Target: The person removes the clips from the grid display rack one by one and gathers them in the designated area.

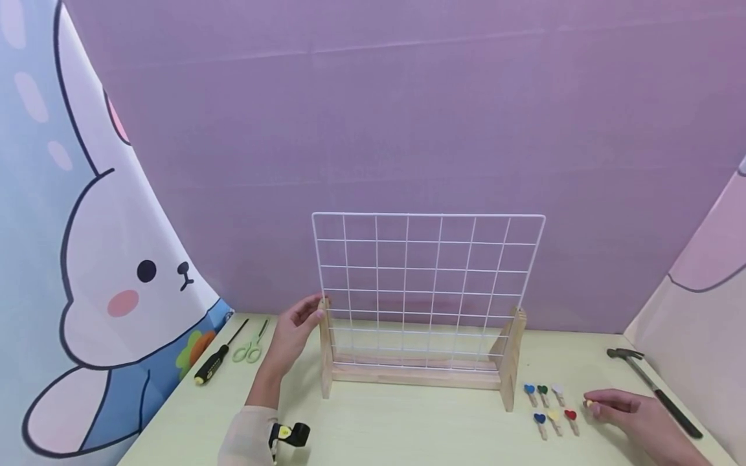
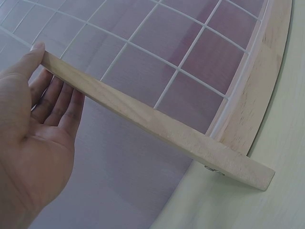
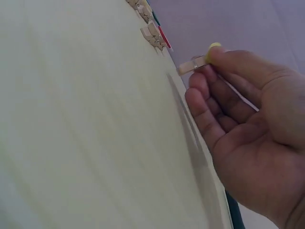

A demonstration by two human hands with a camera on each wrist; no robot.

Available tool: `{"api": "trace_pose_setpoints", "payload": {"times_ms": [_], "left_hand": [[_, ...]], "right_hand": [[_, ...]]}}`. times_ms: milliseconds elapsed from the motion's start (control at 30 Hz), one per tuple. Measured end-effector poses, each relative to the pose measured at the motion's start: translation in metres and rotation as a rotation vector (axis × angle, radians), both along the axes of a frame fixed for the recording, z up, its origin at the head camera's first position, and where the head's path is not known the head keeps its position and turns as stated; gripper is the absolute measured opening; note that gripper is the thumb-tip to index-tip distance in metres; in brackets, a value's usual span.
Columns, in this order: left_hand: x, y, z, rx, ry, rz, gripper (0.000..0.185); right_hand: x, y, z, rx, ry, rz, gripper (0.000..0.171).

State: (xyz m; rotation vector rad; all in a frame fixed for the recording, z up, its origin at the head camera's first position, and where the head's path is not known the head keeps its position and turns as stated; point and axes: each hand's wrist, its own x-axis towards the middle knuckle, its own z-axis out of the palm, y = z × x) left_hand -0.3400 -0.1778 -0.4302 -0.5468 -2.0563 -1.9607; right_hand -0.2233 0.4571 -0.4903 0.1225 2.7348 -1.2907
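A white wire grid panel [image 1: 428, 285] stands upright in a wooden stand [image 1: 416, 374] on the pale green table [image 1: 408, 427]. My left hand [image 1: 311, 309] is at the top of the stand's left post [image 1: 324, 343]. In the left wrist view its thumb tip [image 2: 37, 49] rests on the post end [image 2: 143, 117], and the fingers [image 2: 59, 102] lie relaxed behind it. To the right of the stand, my right hand [image 1: 591, 402] pinches a small wooden clip with a yellow heart [image 3: 196, 62] just above the table. Several heart clips [image 1: 550, 404] lie in two rows to its left.
A black hammer [image 1: 655, 390] lies behind the right hand near the right wall. A black-handled screwdriver [image 1: 217, 358] and green scissors [image 1: 250, 347] lie at the left, by the rabbit-print panel [image 1: 105, 291]. A purple backdrop closes the far side.
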Motion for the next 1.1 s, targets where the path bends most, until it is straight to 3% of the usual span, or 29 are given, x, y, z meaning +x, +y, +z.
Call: {"api": "trace_pose_setpoints", "payload": {"times_ms": [233,467,800,1100], "left_hand": [[-0.001,0.000,0.000,-0.007,0.003,-0.001,0.041],[0.000,0.001,0.000,-0.005,-0.004,-0.009,0.042],[0.003,0.000,0.002,-0.018,-0.011,-0.007,0.044],[0.002,0.000,0.001,-0.015,-0.004,-0.020,0.044]], "right_hand": [[-0.002,0.001,-0.010,-0.060,0.054,0.037,0.037],[-0.003,0.002,-0.011,-0.053,0.039,0.056,0.042],[-0.004,-0.005,-0.019,0.055,0.247,0.004,0.034],[-0.004,-0.010,-0.026,0.123,0.336,-0.010,0.023]]}}
